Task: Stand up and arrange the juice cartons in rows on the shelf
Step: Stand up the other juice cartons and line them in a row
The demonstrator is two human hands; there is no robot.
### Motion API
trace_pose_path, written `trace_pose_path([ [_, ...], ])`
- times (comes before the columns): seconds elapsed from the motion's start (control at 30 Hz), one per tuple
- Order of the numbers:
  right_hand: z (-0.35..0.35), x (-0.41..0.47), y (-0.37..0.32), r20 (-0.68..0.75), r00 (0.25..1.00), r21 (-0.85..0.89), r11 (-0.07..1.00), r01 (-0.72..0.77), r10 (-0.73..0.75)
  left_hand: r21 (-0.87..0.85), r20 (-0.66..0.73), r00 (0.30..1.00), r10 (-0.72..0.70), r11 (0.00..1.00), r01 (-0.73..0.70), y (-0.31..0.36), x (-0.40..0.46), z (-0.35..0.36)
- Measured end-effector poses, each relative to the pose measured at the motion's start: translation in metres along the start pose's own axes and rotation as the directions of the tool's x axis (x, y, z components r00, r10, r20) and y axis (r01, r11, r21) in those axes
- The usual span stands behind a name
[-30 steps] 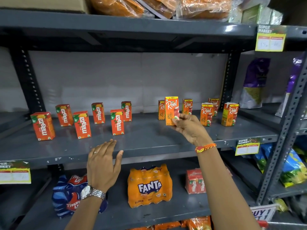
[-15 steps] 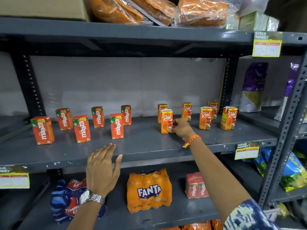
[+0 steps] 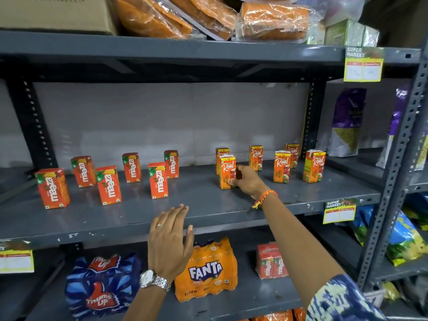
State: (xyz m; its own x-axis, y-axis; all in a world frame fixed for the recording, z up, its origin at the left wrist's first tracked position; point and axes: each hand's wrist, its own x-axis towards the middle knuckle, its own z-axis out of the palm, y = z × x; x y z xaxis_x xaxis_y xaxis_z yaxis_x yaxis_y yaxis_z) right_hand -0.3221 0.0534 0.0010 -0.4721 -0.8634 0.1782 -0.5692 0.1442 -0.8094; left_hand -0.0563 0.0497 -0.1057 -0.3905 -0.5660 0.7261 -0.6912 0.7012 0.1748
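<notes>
The right hand (image 3: pixel 249 181) has its fingers closed around the low part of a Real apple juice carton (image 3: pixel 227 171), which stands upright on the grey shelf (image 3: pixel 196 205), near the middle. The left hand (image 3: pixel 171 239) is open and flat at the shelf's near edge, holding nothing.

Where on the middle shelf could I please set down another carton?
Bare shelf lies between the Maaza cartons and the Real carton under the right hand, and along the front edge. Among the Real cartons it is tighter.
</notes>
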Motion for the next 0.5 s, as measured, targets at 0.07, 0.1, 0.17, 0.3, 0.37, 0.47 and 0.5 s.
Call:
trace_pose_path([
  [0.07, 0.001, 0.001, 0.003, -0.022, 0.999, -0.037, 0.999, 0.025, -0.026, 0.009, -0.005, 1.0, 0.012, 1.0, -0.012, 0.0, -0.001, 0.0],
  [0.1, 0.002, -0.001, 0.005, -0.037, 0.998, -0.052, 0.998, 0.04, -0.042, 0.009, -0.007, 1.0, 0.017, 1.0, -0.017, 0.0, -0.001, 0.0],
  [0.17, 0.002, -0.004, 0.007, -0.066, 0.995, -0.073, 0.995, 0.068, -0.073, 0.008, -0.013, 1.0, 0.023, 1.0, -0.023, 0.0, -0.002, -0.001],
  [0.3, 0.001, -0.007, 0.011, -0.093, 0.988, -0.092, 0.989, 0.112, -0.121, 0.014, 0.001, 1.0, 0.027, 1.0, -0.027, 0.001, -0.002, -0.004],
  [0.37, 0.0, -0.009, 0.011, -0.094, 0.989, -0.09, 0.991, 0.103, -0.112, 0.021, 0.017, 1.0, 0.026, 0.999, -0.026, 0.002, -0.003, -0.005],
  [0.47, 0.001, -0.012, 0.007, -0.084, 0.993, -0.06, 0.995, 0.075, -0.08, 0.039, 0.016, 1.0, 0.024, 0.999, -0.025, 0.002, -0.003, -0.006],
  [0.5, 0.001, -0.013, 0.006, -0.071, 0.995, -0.047, 0.997, 0.067, -0.07, 0.042, 0.017, 1.0, 0.023, 0.999, -0.024, 0.002, -0.003, -0.006],
])
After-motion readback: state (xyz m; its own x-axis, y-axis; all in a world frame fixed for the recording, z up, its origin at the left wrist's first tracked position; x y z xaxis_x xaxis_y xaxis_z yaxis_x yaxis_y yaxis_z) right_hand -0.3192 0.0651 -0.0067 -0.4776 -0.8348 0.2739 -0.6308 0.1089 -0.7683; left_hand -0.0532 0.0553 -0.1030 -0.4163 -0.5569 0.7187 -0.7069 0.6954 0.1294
